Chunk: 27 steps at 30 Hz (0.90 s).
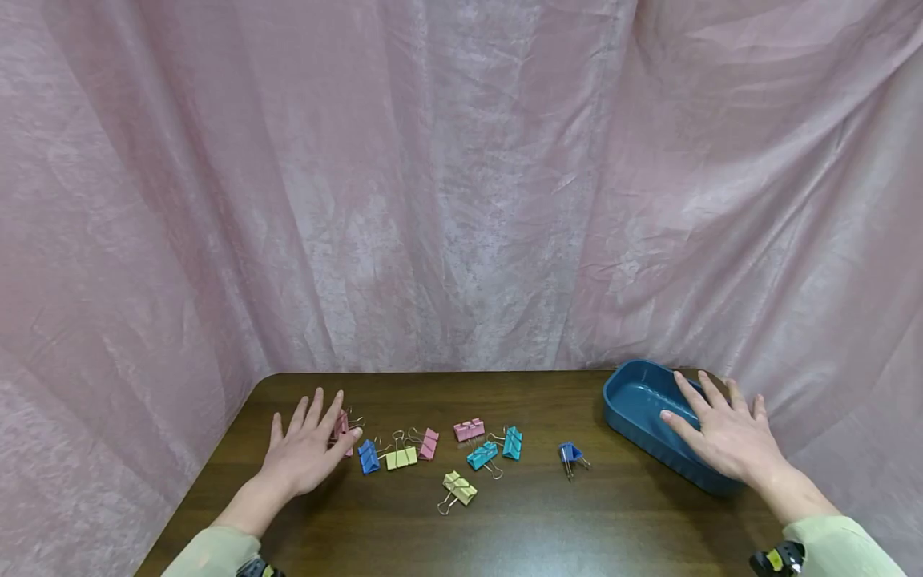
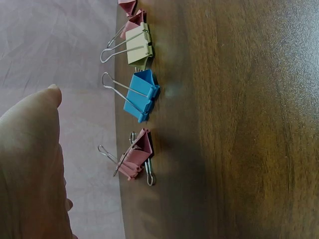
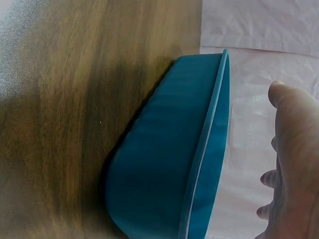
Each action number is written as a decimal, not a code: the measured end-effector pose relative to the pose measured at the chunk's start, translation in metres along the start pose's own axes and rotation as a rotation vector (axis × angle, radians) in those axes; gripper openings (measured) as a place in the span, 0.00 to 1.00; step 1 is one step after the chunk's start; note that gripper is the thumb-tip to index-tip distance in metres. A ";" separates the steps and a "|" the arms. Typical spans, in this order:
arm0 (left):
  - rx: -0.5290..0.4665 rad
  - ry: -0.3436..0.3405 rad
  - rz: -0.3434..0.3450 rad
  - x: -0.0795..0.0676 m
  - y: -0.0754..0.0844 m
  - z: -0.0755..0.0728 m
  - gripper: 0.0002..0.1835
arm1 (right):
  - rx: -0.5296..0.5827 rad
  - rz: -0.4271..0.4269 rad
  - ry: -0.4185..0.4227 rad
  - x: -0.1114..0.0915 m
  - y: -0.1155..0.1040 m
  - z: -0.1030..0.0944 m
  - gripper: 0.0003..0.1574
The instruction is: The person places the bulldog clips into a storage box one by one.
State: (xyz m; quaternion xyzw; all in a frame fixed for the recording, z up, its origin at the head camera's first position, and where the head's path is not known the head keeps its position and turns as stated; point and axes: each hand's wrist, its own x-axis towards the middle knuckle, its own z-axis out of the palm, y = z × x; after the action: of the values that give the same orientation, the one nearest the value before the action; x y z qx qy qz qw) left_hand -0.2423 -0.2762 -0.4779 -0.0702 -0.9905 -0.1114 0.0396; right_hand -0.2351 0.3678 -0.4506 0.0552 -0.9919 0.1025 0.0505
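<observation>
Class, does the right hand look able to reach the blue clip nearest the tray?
Probably yes: the right hand holds nothing, and only bare table separates the tray from that blue clip.

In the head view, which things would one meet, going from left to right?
Left hand, blue clip, farther yellow clip, pink clip beside it, farther teal clip, second blue clip, blue container, right hand.

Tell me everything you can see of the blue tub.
The blue tub is an open-topped, oblong, plastic-looking container with rounded corners, a thin rim and a glossy inside; nothing shows in its visible part. It stands upright, aslant, at the right of the table. The right grip hovers above it, apparently not touching.
</observation>
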 end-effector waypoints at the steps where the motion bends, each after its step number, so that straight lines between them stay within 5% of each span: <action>1: 0.002 0.003 0.001 0.000 0.000 0.000 0.50 | 0.001 0.001 0.000 0.000 0.000 0.000 0.54; 27: 0.010 0.028 0.059 -0.017 0.013 -0.003 0.46 | 0.023 0.046 -0.039 -0.006 0.023 -0.016 0.56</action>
State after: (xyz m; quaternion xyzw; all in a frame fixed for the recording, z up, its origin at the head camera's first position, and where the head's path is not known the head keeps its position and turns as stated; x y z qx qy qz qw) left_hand -0.2233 -0.2667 -0.4740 -0.0976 -0.9879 -0.1061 0.0572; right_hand -0.2302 0.3942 -0.4405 0.0350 -0.9925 0.1139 0.0283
